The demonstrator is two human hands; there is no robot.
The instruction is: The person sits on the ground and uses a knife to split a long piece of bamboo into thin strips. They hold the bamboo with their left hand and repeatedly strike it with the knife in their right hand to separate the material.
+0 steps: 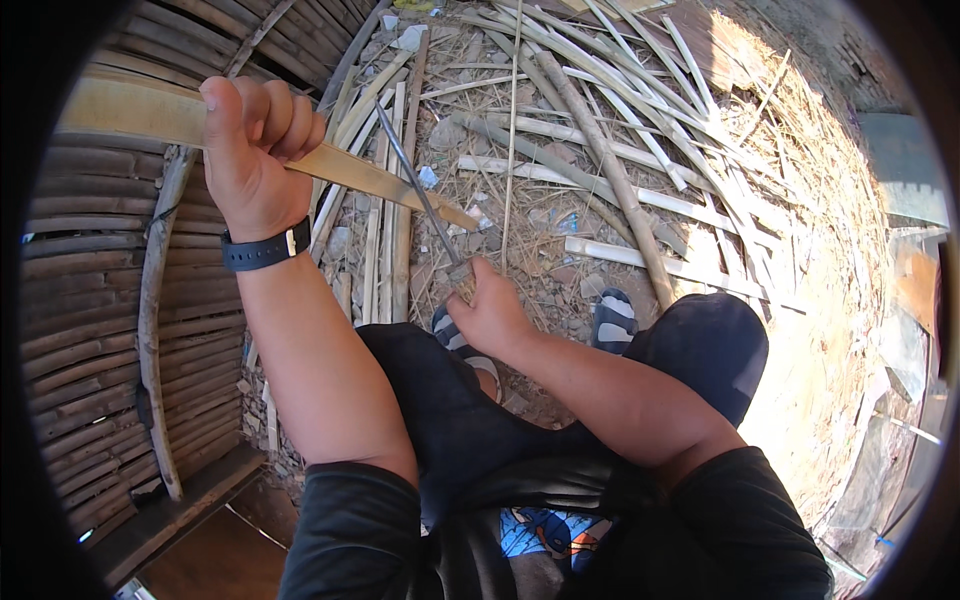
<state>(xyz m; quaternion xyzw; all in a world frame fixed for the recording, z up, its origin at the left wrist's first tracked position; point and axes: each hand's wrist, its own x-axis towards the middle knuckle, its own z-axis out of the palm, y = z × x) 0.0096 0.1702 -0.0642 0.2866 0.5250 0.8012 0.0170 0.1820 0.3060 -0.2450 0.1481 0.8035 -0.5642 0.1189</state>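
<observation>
Here, bamboo strip [352, 170] in left grip [256, 150], knife [438, 224] in right grip [493, 313].

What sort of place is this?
Probably a makeshift outdoor work yard: a wall of slats on the left, long pale split strips strewn about, and straw-littered ground, partly in bright sunlight.

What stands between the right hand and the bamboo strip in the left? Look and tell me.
Only the knife in the right hand: it crosses the bamboo strip near the strip's right end in this view, though contact can't be told. Nothing else visible stands between; the left hand grips farther left.
</observation>
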